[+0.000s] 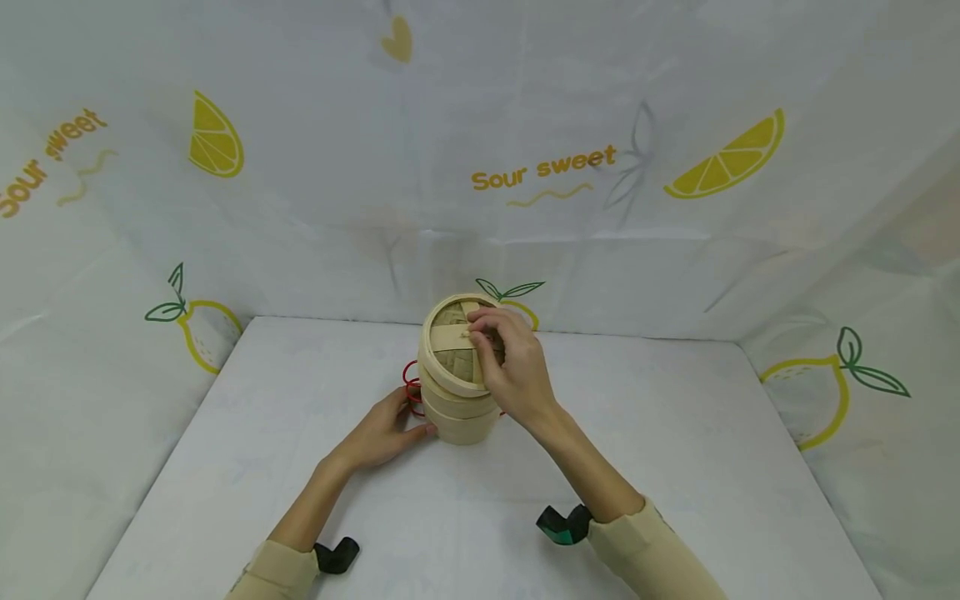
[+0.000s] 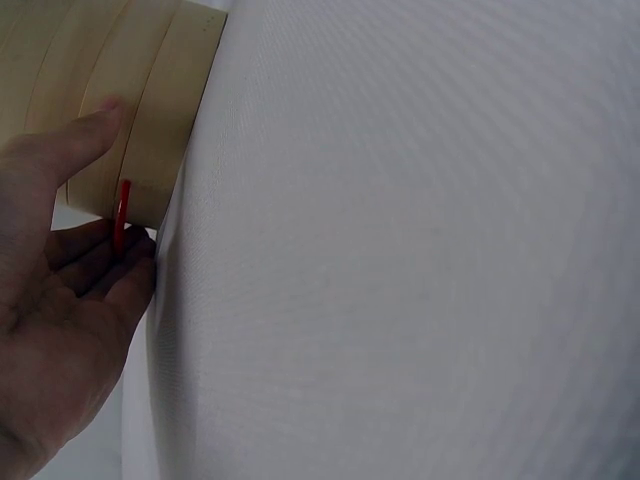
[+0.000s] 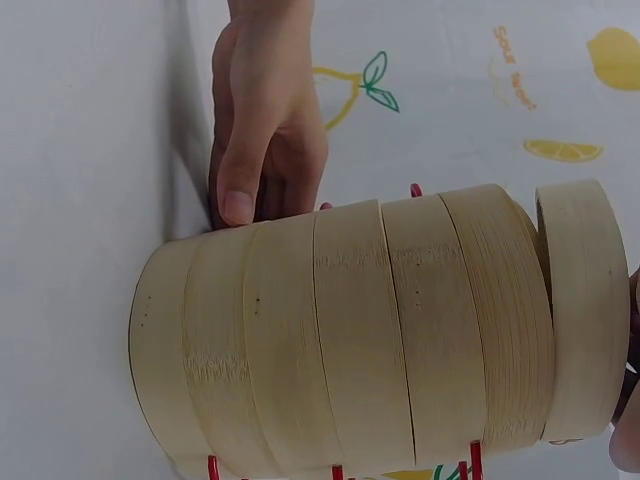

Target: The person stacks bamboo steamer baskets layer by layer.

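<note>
A tall stack of bamboo steamer baskets (image 1: pixel 461 429) stands upright on the table, topped by a round woven lid (image 1: pixel 450 336). My right hand (image 1: pixel 517 367) pinches the small knot at the lid's centre. In the right wrist view the lid (image 3: pixel 585 310) sits slightly tilted, with a dark gap along one side. Low on the stack's left, my left hand (image 1: pixel 382 433) holds the side, thumb at the front and fingers toward the back. Red rings (image 1: pixel 410 379) hang from the baskets' sides. One red ring (image 2: pixel 121 215) lies by the left fingers.
A white cloth covers the table (image 1: pixel 637 433). Behind it hangs a white sheet (image 1: pixel 337 208) printed with lemons and words, close to the stack. Dark devices (image 1: pixel 564 527) are strapped at both wrists.
</note>
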{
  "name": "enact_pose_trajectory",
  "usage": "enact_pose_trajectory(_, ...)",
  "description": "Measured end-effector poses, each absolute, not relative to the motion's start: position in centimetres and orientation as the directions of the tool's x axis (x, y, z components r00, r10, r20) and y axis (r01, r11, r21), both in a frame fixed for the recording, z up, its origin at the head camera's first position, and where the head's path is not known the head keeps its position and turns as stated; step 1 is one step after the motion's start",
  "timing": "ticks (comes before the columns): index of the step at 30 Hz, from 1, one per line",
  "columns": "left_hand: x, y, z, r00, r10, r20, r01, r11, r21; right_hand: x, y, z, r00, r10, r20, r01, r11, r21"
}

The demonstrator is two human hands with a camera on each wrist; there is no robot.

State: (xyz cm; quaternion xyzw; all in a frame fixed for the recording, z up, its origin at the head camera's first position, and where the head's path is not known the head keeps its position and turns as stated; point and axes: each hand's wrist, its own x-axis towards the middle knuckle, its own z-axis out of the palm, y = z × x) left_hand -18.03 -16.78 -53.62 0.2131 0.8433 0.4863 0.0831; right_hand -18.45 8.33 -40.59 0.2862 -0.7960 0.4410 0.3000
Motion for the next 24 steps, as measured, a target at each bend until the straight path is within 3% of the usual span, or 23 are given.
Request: enact_pose_trajectory(24, -18.01, -16.68, -53.52, -0.899, 0.437, 0.044, 0.263, 0.456, 0.85, -18.6, 7.59, -39.84, -0.752, -0.23, 0.618, -0.624, 0.549, -0.555)
